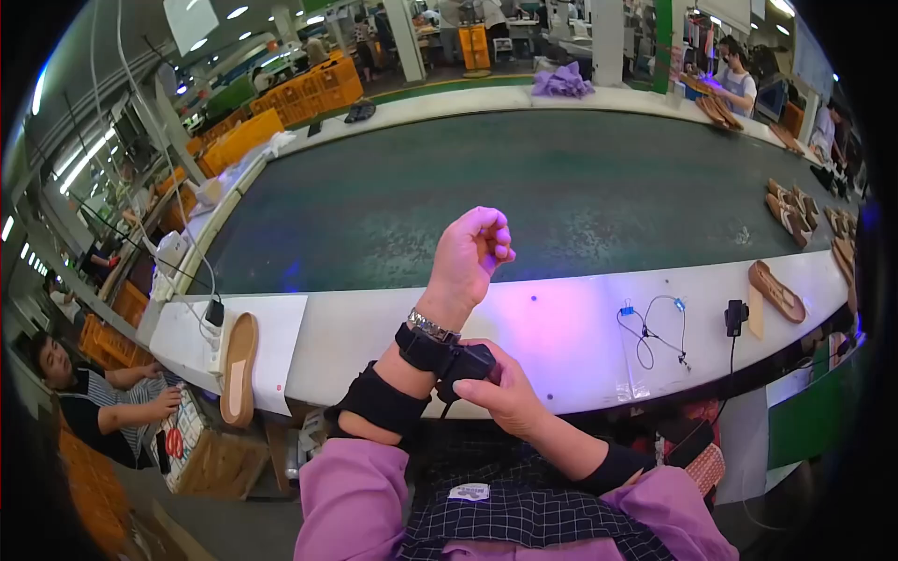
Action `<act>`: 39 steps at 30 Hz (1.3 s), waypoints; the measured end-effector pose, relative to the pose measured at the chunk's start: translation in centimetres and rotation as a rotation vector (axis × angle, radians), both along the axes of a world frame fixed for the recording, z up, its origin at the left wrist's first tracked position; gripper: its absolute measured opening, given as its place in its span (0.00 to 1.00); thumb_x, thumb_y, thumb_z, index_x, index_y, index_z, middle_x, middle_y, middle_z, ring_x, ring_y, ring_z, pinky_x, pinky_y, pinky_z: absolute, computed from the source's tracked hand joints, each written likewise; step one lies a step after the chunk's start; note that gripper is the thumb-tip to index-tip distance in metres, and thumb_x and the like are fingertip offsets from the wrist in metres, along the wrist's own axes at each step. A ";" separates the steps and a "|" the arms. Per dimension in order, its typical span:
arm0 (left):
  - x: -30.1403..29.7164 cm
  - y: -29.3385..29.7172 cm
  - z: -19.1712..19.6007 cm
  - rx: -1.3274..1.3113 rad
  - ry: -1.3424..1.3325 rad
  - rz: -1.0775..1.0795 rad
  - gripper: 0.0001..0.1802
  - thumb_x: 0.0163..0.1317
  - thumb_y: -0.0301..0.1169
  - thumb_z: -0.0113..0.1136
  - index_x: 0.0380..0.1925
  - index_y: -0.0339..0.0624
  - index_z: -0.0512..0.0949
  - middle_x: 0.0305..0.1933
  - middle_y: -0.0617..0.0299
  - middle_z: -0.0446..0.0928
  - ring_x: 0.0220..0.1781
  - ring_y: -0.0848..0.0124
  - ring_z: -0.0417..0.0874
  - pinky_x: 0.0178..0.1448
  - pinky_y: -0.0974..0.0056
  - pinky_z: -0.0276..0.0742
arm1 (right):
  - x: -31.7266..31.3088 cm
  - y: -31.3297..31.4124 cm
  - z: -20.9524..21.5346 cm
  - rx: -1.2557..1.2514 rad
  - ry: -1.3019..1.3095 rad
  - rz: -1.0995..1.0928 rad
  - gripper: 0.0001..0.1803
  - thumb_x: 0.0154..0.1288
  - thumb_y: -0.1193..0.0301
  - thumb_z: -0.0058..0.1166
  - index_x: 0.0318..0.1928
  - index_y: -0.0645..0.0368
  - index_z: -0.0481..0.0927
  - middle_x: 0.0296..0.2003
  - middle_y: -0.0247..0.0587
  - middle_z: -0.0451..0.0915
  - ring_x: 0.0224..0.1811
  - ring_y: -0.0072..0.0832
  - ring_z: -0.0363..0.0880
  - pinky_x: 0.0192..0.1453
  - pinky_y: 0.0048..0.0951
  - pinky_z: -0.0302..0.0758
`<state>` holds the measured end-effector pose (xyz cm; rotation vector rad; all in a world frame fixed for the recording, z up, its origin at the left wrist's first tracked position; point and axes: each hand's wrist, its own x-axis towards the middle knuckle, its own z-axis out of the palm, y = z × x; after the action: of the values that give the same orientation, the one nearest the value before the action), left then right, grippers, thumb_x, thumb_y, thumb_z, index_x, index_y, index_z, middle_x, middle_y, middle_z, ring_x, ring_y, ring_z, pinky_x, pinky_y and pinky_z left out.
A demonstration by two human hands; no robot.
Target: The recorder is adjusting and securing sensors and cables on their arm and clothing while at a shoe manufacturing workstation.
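Note:
My left hand (472, 248) is raised over the white counter edge, palm toward the right, its fingers curled in with nothing visible in them. A metal-band watch (433, 326) circles that wrist. Just below the watch, a black strap (421, 350) carries a black box-shaped device (472, 362) on the inner side of the forearm. My right hand (505, 388) grips this device, thumb on its near side and fingers partly hidden behind it. Farther down the left forearm sits a wide black band (382, 400).
A tan shoe (240, 369) lies on white paper (285, 337) beside a power strip. Thin cords with blue clips (645, 332), a black cabled device (736, 318) and a brown shoe (776, 292) lie to the right. Beyond stretches a green work surface (524, 187). A person (103, 402) sits at left.

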<state>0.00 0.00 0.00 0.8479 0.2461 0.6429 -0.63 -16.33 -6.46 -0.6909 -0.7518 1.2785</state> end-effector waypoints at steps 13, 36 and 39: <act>0.9 -1.3 -0.4 1.559 0.203 0.692 0.04 0.54 0.24 0.56 0.23 0.36 0.74 0.18 0.65 0.72 0.21 0.79 0.72 0.25 0.71 0.68 | -1.0 -0.8 0.4 -0.072 -0.091 -0.090 0.22 0.58 0.71 0.59 0.50 0.66 0.69 0.38 0.34 0.74 0.38 0.15 0.73 0.41 0.19 0.73; 0.0 -5.0 0.1 0.183 0.068 -0.086 0.08 0.59 0.31 0.50 0.24 0.40 0.72 0.21 0.63 0.71 0.21 0.75 0.70 0.32 0.69 0.72 | 1.6 -0.6 -3.2 0.032 0.174 0.163 0.30 0.59 0.73 0.46 0.62 0.65 0.59 0.57 0.42 0.68 0.60 0.27 0.66 0.64 0.29 0.61; 0.3 -5.0 -0.5 0.163 0.077 -0.113 0.08 0.59 0.31 0.51 0.24 0.39 0.72 0.20 0.63 0.71 0.20 0.75 0.70 0.33 0.67 0.73 | 2.2 -0.9 -4.0 0.004 0.194 0.230 0.29 0.59 0.75 0.45 0.62 0.65 0.60 0.56 0.41 0.69 0.59 0.27 0.68 0.63 0.28 0.62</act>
<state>0.28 -5.01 -0.47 1.0372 0.2159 0.5299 1.61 -17.27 -10.47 -0.4779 -0.6875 1.5285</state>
